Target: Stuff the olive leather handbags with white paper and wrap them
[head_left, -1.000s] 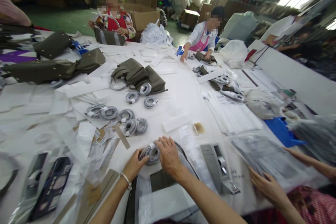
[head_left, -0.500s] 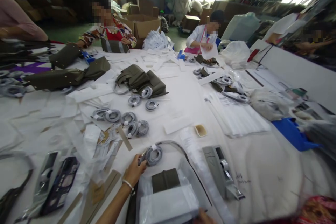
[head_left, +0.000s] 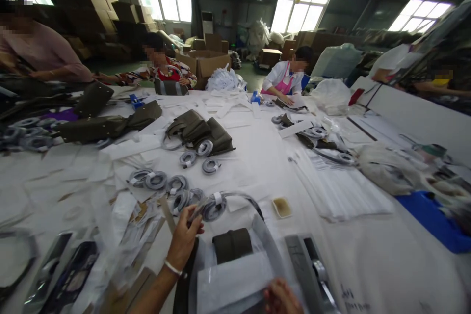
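My left hand [head_left: 185,235], with a white bangle at the wrist, pinches the end of a grey coiled strap [head_left: 214,208] banded with white paper. A longer handle strap [head_left: 246,197] curves away from that coil to the right. Below lies a dark olive bag [head_left: 232,245], partly covered by a white packet [head_left: 231,279] and translucent wrapping [head_left: 267,238]. My right hand [head_left: 281,297] is by the packet's right edge, its fingers curled and slightly blurred. Whatever they hold is hidden.
Several strap coils [head_left: 156,180] and olive bags [head_left: 202,130] lie ahead. A small shallow dish [head_left: 282,207] sits right of the strap, above a grey metal-fitted tool [head_left: 311,267]. Plastic sleeves [head_left: 342,181] and a blue bin [head_left: 434,216] are at right. Co-workers sit across the table.
The view has tilted up, showing more of the windows. My left hand stays at the coil. My right hand has come further into view beside the packet.
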Available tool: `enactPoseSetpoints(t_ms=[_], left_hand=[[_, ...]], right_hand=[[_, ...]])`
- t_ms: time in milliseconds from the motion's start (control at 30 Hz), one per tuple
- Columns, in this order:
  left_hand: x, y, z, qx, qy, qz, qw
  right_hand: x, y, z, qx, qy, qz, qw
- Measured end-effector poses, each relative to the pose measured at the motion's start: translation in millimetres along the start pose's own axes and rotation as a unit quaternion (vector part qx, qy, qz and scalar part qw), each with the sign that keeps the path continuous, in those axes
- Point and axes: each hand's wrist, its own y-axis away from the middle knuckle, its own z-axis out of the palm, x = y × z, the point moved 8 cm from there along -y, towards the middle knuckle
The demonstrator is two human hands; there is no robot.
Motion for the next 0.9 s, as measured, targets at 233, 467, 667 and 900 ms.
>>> enactPoseSetpoints(t_ms=[233, 467, 667, 900], left_hand=[[30.4, -64.9, 73.0, -0.045, -0.014, 0.033, 0.998], [-19.6, -91.1, 60.2, -0.026, 0.021, -0.078, 0.996], [-57.0, -93.5, 43.4, 0.000, 0.005, -0.143, 0.990], [-65.3, -84.9, 34.7, -0.010, -0.016, -0.145, 0.989]], right_hand=[[-34.7, -16.2, 10.7, 0.007, -0.030, 0.048, 0.998], [68.3, 26.4, 1.6, -0.075, -0.008, 0.332, 0.940], [56.5, -9.6, 1.9, 0.001, -0.232, 0.203, 0.951], [45.0, -26.7, 21.8, 0.015, -0.210, 0.168, 0.963]])
